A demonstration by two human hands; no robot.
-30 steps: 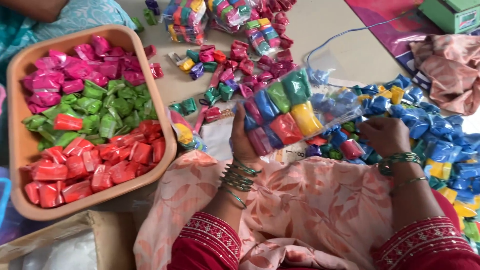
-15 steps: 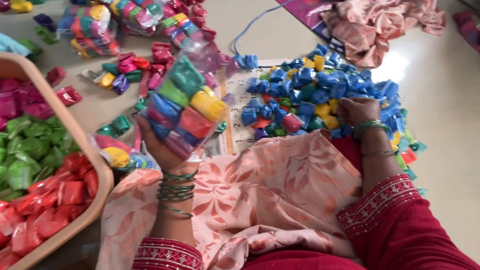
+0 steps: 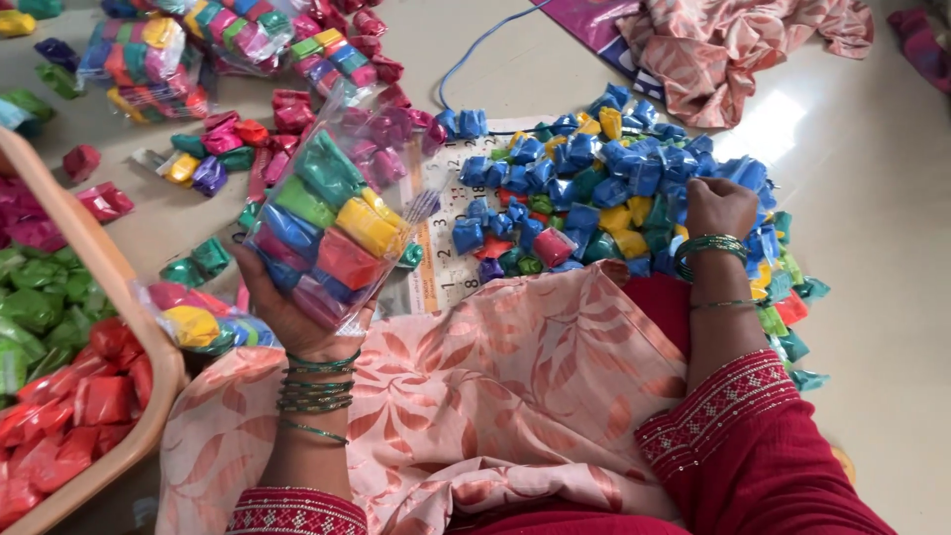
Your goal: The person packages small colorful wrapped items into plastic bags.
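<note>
While gripped, one bag (image 3: pixel 327 233), two hands (image 3: pixel 297 322).

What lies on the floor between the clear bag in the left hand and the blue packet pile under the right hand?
In the head view, a printed paper sheet lies between the clear bag and the blue packet pile.

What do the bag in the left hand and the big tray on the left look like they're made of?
Clear bag: thin transparent plastic film, glossy; the coloured packets show through and it crinkles with glare. Tray: probably moulded plastic, smooth matte tan with a rounded rim, though the look leaves that open.
</note>
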